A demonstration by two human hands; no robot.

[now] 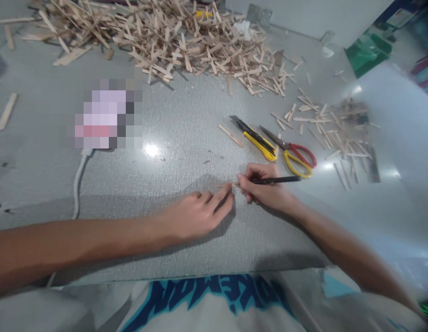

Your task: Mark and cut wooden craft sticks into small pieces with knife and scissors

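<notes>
My right hand [265, 188] is closed around a black pen [283, 179] in a writing grip, its back end pointing right. The pen's tip is hidden by my fingers. Just left of it, my left hand [200, 211] pinches a small wooden stick [234, 184] with its fingertips, low over the grey table [186, 256]. Most of that stick is covered. Beyond my right hand lie a yellow and black box cutter [257, 139] and a pair of scissors [297, 158] with red and yellow handles. A loose wooden strip [231, 135] rests left of the cutter.
A large heap of wooden sticks [186, 41] spreads along the back. A smaller scatter of sticks [338, 129] lies at the right. On the left are a blurred-out object [101, 113] with a white cable [77, 186] and a single stick [7, 111]. A green container [369, 53] stands back right.
</notes>
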